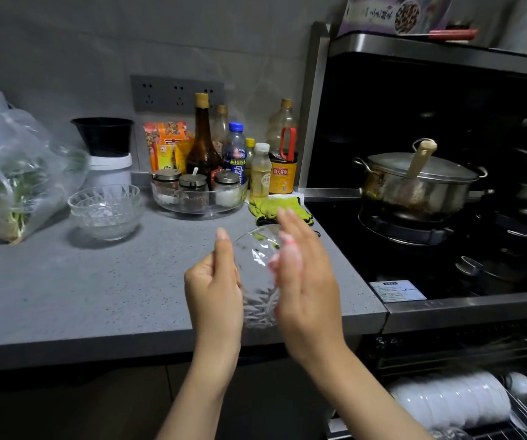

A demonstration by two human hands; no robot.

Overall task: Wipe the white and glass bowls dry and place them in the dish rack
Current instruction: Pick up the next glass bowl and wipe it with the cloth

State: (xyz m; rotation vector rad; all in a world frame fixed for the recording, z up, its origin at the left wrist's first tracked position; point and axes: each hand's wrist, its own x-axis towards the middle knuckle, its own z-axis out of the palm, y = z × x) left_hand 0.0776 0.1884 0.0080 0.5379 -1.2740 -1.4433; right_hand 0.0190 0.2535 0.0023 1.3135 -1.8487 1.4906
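Mid-frame, left hand (pixel 214 290) grips the glass bowl (pixel 257 274), right hand (pixel 306 281) presses it flat-fingered, apparently drying; next comes the lower-right dish rack (pixel 524 416).

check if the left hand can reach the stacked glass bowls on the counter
Likely not yet: the left hand holds a glass bowl against the right hand, though bare counter leads to the stack.
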